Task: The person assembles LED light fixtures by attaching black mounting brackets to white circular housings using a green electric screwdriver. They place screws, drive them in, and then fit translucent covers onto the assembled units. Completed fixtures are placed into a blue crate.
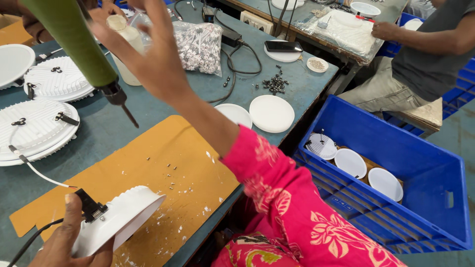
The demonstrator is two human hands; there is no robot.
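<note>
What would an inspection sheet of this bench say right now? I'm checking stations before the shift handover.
Surface: teal bench with a tan cardboard mat, dotted with white chips and small screws.
Job's things: white round lamp housing tilted in the left hand; green power screwdriver hanging, bit down.
Clutter: stacked finned housings, two white discs, loose screws, bag of small parts, bottle.
Hands: right hand raised beside the screwdriver, fingers spread.
Cables: black cord crossing the bench; white lead from a housing.
Surroundings: blue crate holding discs; another person seated at right.
</note>
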